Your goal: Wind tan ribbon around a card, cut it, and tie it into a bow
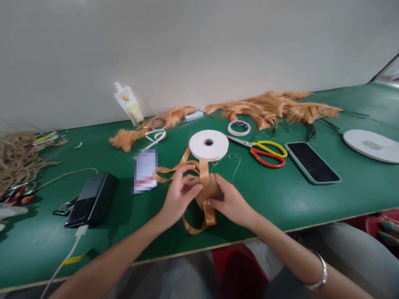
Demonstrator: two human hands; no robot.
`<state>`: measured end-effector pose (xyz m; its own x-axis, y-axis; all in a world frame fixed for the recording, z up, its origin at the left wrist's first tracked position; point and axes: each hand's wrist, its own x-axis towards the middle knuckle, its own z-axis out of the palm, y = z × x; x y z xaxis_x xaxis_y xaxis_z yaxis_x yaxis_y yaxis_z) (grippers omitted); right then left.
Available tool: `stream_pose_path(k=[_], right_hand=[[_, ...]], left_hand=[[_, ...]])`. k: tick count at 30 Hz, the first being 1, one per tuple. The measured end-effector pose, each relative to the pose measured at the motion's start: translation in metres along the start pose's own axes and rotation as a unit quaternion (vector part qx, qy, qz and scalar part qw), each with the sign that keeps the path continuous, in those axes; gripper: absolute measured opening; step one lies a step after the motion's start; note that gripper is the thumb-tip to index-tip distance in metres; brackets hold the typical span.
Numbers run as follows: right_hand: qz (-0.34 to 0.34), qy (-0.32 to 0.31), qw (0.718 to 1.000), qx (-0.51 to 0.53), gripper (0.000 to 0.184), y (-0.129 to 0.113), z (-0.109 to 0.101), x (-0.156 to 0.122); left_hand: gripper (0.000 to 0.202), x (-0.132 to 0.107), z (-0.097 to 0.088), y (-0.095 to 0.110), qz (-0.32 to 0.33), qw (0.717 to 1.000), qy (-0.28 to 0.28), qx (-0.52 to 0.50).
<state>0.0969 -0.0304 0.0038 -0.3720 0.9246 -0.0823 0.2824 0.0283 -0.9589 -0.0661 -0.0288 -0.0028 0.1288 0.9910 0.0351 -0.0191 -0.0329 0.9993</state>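
Observation:
Both hands meet near the table's front edge, around a small brown piece whose kind I cannot make out. A strip of orange ribbon runs down across its front. My left hand pinches the ribbon and the brown piece from the left, thumb on the front. From the right, my right hand grips them with its thumb on the ribbon lower down. Loose ribbon loops to the left and hangs below the hands. Just beyond lies a white ribbon spool, the ribbon leading to it.
Scissors, a tape roll and a phone lie to the right. Orange fibre bundles line the wall. On the left are a blurred-screen phone, a black power bank with a cable, and tangled cord. A white disc sits far right.

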Motion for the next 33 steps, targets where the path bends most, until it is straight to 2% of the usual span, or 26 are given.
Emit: stream_pose_path(k=[4, 6, 9, 11, 15, 22, 27, 33], right_hand=[[-0.014, -0.024, 0.999, 0.025, 0.026, -0.0014, 0.0005, 0.0006], [-0.017, -0.004, 1.000, 0.026, 0.020, -0.0018, 0.0015, 0.0019], [-0.021, 0.043, 0.999, -0.008, 0.023, -0.0009, 0.0016, 0.0045], [-0.019, 0.039, 0.999, -0.002, 0.021, -0.0004, 0.0008, 0.0055], [-0.003, 0.010, 0.998, 0.059, 0.020, -0.0011, -0.0009, 0.0053], [-0.003, 0.015, 0.993, 0.119, 0.019, -0.0003, 0.0020, 0.0064], [0.009, 0.011, 0.993, 0.119, 0.021, -0.0006, 0.0056, 0.0061], [0.005, 0.006, 0.996, 0.094, 0.024, -0.0019, 0.0063, 0.0052]], left_hand=[[0.036, 0.0011, 0.0011, 0.0007, -0.003, 0.998, -0.002, 0.062], [0.036, 0.0004, 0.0022, 0.0013, -0.003, 0.998, -0.015, 0.059], [0.040, -0.0011, 0.0032, 0.0022, 0.003, 0.999, -0.043, 0.033], [0.041, -0.0018, 0.0030, 0.0025, 0.010, 0.998, -0.050, 0.022], [0.037, -0.0017, 0.0016, 0.0019, 0.011, 0.999, -0.024, 0.040], [0.030, 0.0007, 0.0000, -0.0013, -0.006, 0.995, -0.001, 0.096], [0.026, 0.0010, 0.0001, 0.0004, 0.000, 0.992, 0.036, 0.124], [0.025, 0.0005, 0.0004, 0.0001, 0.016, 0.989, 0.054, 0.133]])
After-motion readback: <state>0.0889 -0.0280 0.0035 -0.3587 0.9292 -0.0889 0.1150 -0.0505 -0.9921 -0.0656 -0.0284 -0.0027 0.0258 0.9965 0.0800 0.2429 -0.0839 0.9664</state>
